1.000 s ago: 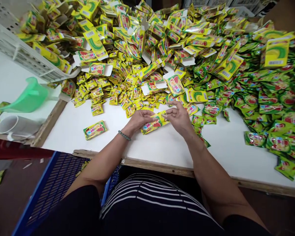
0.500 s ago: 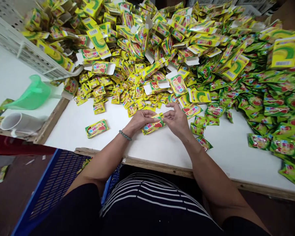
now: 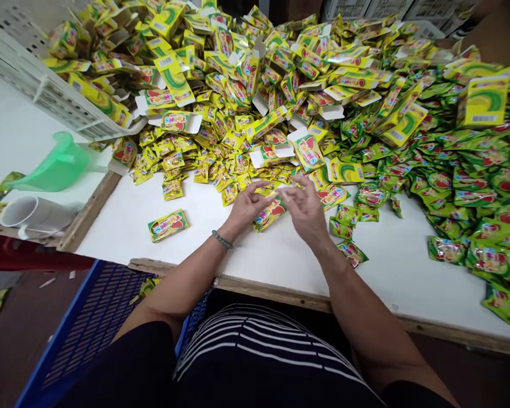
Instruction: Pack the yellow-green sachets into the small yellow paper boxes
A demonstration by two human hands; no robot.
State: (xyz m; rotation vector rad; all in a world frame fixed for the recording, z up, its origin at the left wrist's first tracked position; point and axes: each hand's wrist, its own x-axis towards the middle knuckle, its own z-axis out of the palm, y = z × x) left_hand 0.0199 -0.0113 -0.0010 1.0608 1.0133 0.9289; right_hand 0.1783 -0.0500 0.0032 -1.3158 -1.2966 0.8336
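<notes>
A small yellow and green printed box point(image 3: 269, 215) is between my hands above the white tabletop. My left hand point(image 3: 250, 208) pinches at the box's upper edge, thumb against fingers. From the other side my right hand point(image 3: 305, 211) meets it, fingertips closed at the same edge. Something pale shows between the fingertips, perhaps an end flap; it is blurred. To the left lies another closed box point(image 3: 169, 225), flat on the table. Just beyond my hands are small yellow packets point(image 3: 240, 161) and an open-ended box point(image 3: 306, 148) with a white flap.
A heap of yellow boxes point(image 3: 233, 62) covers the back. Green packets point(image 3: 488, 198) pile up at right. On the left are a white plastic crate point(image 3: 63, 105), a green scoop point(image 3: 59, 164) and a white mug point(image 3: 34, 214). A blue basket point(image 3: 89, 317) stands below the wooden table edge point(image 3: 276, 289).
My fingertips have moved up to the box's far edge, and a pale strip now shows between them. The held box has shifted slightly right. The surrounding piles look unchanged.
</notes>
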